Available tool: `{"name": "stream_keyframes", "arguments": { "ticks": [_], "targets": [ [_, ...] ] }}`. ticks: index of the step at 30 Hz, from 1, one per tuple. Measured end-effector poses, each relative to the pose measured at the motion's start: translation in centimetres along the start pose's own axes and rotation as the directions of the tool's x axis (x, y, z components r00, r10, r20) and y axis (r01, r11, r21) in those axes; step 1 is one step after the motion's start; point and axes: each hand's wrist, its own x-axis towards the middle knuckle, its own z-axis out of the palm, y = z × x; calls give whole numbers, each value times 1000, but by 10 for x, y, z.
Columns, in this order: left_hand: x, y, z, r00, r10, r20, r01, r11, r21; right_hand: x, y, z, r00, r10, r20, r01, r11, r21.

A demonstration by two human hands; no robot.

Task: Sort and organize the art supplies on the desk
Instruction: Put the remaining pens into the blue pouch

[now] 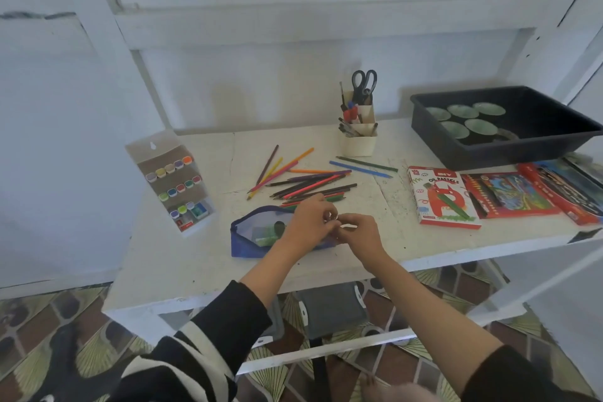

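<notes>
Home art corner: white desk (182, 258), tiled floor (65, 320)

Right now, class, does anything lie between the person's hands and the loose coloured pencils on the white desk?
Nothing visible does. The left hand and right hand meet over the right end of the blue mesh zip pouch; the nearest loose coloured pencils lie just beyond them.

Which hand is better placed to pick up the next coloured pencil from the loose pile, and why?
Probably the left hand: its knuckles sit at the near edge of the pencil pile. The right hand lies nearer the front edge of the desk, farther from it. Both meet over the blue pouch.
</notes>
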Motion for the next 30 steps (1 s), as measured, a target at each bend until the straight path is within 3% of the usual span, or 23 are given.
{"name": "stream_keyframes", "arguments": {
  "ticks": [7, 17, 21, 25, 28, 30],
  "targets": [
    [-2, 0, -1, 968, -235, -82, 218, 960, -174, 1, -3, 4, 996, -85, 29, 86, 995, -59],
    [-1, 1, -17, 940, -338, -48, 309, 902, -302, 3, -10, 6, 995, -82, 59, 86, 993, -80],
    [-3, 7, -21, 877, -476, -59, 398, 790, -466, 5, -17, 5, 996, -76, 44, 78, 996, -48],
    [-4, 13, -29, 783, -612, 107, 546, 596, -589, 4, -16, 3, 995, -83, 58, 86, 994, -60],
    [-2, 11, -32, 710, -686, 156, 596, 468, -653, 2, -13, 4, 992, -95, 80, 100, 993, -65],
    [-2, 7, -30, 739, -664, 115, 569, 522, -635, 1, -11, 4, 991, -104, 83, 111, 990, -82]
  ]
}}
